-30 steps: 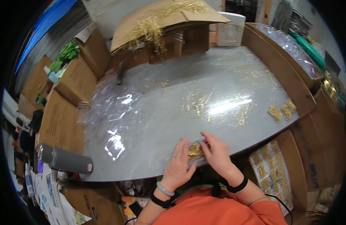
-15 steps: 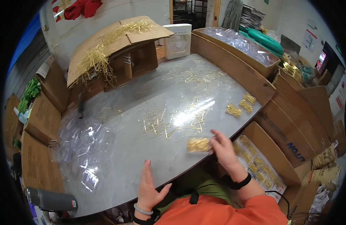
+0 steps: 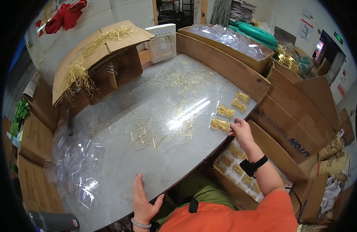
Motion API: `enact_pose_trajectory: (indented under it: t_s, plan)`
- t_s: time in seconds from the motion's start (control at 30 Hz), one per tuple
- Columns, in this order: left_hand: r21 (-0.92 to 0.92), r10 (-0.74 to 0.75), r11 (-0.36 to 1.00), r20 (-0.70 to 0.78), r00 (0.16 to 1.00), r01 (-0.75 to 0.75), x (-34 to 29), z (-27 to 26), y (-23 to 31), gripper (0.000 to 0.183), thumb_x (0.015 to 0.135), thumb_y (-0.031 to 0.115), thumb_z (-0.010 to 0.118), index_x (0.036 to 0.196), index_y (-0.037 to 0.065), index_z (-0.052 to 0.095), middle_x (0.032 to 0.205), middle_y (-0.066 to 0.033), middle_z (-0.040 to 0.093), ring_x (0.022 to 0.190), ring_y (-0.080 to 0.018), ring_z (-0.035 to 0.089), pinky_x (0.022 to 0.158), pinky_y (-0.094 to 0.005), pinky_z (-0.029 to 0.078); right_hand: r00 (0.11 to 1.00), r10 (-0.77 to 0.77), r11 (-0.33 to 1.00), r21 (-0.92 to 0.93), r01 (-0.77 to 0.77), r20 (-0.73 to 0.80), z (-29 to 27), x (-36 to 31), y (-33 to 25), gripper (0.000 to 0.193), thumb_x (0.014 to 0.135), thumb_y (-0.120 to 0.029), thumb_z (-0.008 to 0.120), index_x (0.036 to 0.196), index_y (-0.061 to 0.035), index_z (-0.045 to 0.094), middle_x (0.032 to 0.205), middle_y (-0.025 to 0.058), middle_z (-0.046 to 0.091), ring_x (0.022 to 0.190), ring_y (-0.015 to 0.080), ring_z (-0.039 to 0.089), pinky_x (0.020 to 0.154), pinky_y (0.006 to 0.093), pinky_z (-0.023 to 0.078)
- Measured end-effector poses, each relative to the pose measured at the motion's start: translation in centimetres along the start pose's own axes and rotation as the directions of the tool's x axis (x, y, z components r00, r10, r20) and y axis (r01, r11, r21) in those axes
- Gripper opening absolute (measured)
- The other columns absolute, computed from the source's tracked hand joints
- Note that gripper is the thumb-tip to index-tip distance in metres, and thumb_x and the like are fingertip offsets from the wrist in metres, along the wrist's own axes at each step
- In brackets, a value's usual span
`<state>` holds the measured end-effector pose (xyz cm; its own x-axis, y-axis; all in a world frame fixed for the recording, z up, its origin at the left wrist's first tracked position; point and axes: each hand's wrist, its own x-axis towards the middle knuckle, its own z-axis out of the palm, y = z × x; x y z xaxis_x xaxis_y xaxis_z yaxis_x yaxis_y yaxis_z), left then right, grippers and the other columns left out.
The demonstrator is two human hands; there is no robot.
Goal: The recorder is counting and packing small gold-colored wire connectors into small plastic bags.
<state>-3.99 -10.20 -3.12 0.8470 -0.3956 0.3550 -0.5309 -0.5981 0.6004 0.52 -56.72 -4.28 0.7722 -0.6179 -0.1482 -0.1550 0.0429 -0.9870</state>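
Observation:
On the right part of the grey table (image 3: 120, 166), my right hand (image 3: 242, 132) pinches the right edge of a clear plastic box filled with gold wire hooks (image 3: 220, 124). Just beyond it lies a similar packed box (image 3: 225, 111), with two more bundles of gold hooks (image 3: 239, 104) farther right. My left hand (image 3: 144, 204) is at the table's near edge, fingers stretched and thumb apart, holding nothing. Loose gold hooks (image 3: 155, 135) are scattered over the middle of the table. At the left, empty clear plastic boxes (image 3: 79, 162) lie in a pile.
Below the table's right edge, a carton (image 3: 277, 150) holds rows of filled boxes (image 3: 240, 169). A cardboard shelf (image 3: 105, 44) heaped with gold hooks and a white fan (image 3: 162, 43) stand at the back. A long carton of clear plastic (image 3: 232, 40) lines the back right; a dark bottle (image 3: 54, 221) lies near left.
My right hand has carried the filled box right and away from me, beside the other packed ones. My left hand stays open by the table edge. The view has shifted.

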Motion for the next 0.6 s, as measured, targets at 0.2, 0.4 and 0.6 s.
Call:
enact_pose_trajectory:
  t_s: [0.2,0.4,0.6]
  plan:
    - [0.040,0.034,0.999,-0.012,0.999,-0.033,0.0,0.2,-0.3,0.101,0.081,0.025,0.082,0.159,-0.004,0.025,0.155,-0.0257,0.043,0.143,-0.0457,0.042,0.117,-0.0501,0.036,0.977,0.194,0.981,-0.010,-0.194,0.092,-0.3,1.0,-3.3,0.032,0.100,-0.010,0.066,0.121,0.0134,0.058,0.089,0.0108,0.066,0.074,0.0189,0.068,0.066,0.0308,0.061]
    - [0.046,0.038,0.998,-0.025,0.999,-0.037,0.0,0.3,-0.2,0.096,0.081,0.022,0.080,0.157,-0.005,0.029,0.153,-0.0258,0.046,0.142,-0.0453,0.044,0.116,-0.0497,0.037,0.948,0.288,0.957,-0.083,-0.279,0.137,-0.6,2.5,-3.7,0.021,0.103,-0.017,0.064,0.104,0.0037,0.062,0.091,0.0093,0.065,0.075,0.0186,0.068,0.068,0.0315,0.062]
    - [0.051,0.029,0.998,-0.046,0.999,-0.027,-0.1,0.0,0.0,0.092,0.081,0.020,0.079,0.156,-0.005,0.032,0.152,-0.0257,0.047,0.140,-0.0439,0.045,0.117,-0.0484,0.037,0.933,0.291,0.954,0.010,-0.300,0.210,-0.9,2.0,-3.7,0.018,0.107,-0.020,0.058,0.105,-0.0018,0.058,0.089,0.0075,0.064,0.076,0.0185,0.068,0.069,0.0316,0.061]
